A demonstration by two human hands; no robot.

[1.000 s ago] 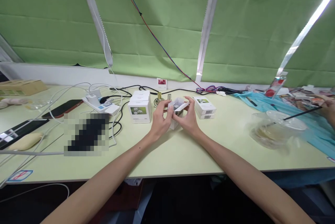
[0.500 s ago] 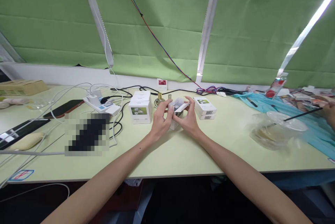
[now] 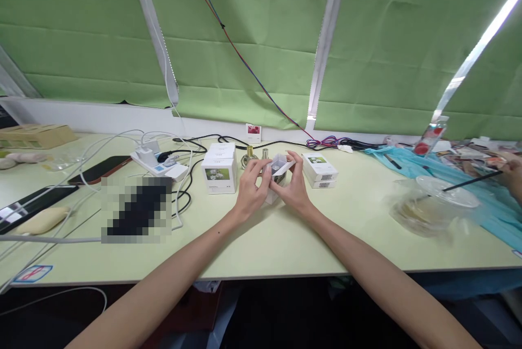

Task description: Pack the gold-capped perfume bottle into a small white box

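Both hands grip one small white cardboard box with open top flap (image 3: 278,167), mid-table. Left hand (image 3: 249,192) fingers curled onto its left side, right hand (image 3: 294,188) clamped on the right. Larger white flower-print box (image 3: 219,174) just left.

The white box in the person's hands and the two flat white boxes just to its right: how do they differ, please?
The box in hand is open, flap up, gripped by the left hand and right hand; the stacked pair is shut and untouched. The pair lies flat, showing barcodes; the held box shows none. Both are white cardboard.
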